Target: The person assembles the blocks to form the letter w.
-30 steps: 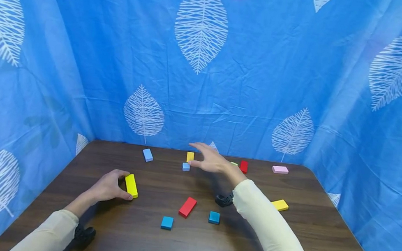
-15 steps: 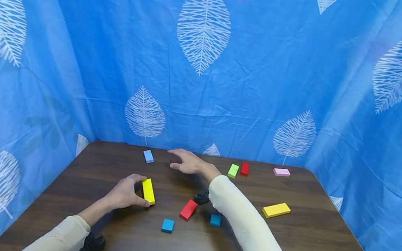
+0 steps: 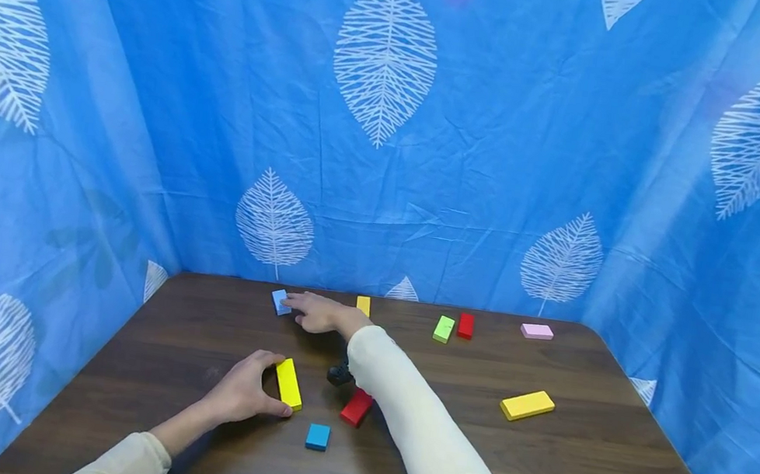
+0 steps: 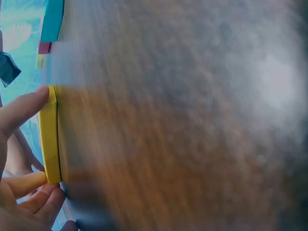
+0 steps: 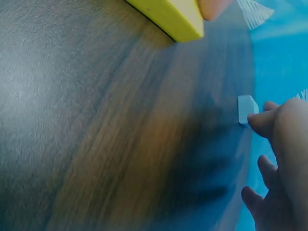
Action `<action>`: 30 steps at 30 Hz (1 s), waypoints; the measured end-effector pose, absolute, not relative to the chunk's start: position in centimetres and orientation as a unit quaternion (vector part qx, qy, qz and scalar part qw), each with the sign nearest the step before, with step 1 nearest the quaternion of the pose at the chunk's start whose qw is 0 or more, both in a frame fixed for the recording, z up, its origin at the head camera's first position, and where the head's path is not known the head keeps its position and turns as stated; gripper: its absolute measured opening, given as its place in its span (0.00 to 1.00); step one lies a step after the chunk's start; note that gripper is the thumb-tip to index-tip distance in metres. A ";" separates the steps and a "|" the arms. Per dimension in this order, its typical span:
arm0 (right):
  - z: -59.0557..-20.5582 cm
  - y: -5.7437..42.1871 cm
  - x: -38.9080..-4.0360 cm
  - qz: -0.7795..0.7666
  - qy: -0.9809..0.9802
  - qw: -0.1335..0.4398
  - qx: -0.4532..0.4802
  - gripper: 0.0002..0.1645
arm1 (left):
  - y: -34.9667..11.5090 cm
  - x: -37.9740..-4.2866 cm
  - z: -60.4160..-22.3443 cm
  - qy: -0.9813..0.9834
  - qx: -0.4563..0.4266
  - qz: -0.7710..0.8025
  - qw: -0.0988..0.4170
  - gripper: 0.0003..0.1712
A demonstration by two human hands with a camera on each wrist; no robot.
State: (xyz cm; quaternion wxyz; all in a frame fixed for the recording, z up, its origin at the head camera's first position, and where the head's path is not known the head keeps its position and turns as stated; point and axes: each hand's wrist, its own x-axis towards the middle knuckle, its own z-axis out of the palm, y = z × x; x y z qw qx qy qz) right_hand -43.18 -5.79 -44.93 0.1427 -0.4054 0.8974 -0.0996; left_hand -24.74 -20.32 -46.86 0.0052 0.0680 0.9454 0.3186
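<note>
My left hand (image 3: 243, 392) pinches a long bright yellow block (image 3: 289, 385) end to end, thumb at the near end and fingers at the far end. In the left wrist view the yellow block (image 4: 50, 139) is close to the wood surface. Toward the back left, my right hand (image 3: 318, 314) reaches over the table, fingertips at the right side of a small light blue block (image 3: 279, 301). The right wrist view shows a fingertip right against the light blue block (image 5: 244, 109), the lower fingers spread apart from it.
Near the hands lie a red block (image 3: 356, 408) and a teal block (image 3: 318, 437). Farther back are orange-yellow (image 3: 363, 305), green (image 3: 443, 329), red (image 3: 465, 326) and pink (image 3: 536, 331) blocks. A yellow block (image 3: 527, 405) lies at right. A blue leaf-print curtain (image 3: 371, 189) surrounds the table.
My left hand has shifted the yellow block rightward, toward the red block. My right hand has swept left from the back middle to the light blue block; its sleeve now hides one teal block.
</note>
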 end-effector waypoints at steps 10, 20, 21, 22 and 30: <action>-44.7 -3.8 -43.1 -0.045 0.903 0.124 -0.409 0.33 | -20.0 -25.0 -46.9 0.943 0.076 0.325 -0.007 0.52; -44.5 -3.2 -43.1 -0.095 0.902 0.070 -0.414 0.29 | -18.8 -25.0 -46.6 0.941 0.079 0.328 -0.006 0.51; -44.6 -3.3 -43.1 -0.091 0.904 0.074 -0.412 0.30 | -18.7 -25.0 -46.7 0.941 0.082 0.330 -0.005 0.51; -44.6 -3.3 -43.1 -0.086 0.904 0.082 -0.411 0.30 | -18.7 -25.0 -46.7 0.940 0.084 0.330 -0.003 0.51; -45.1 -3.1 -42.8 -0.048 0.904 0.071 -0.418 0.27 | -18.8 -25.0 -47.2 0.937 0.094 0.335 0.005 0.51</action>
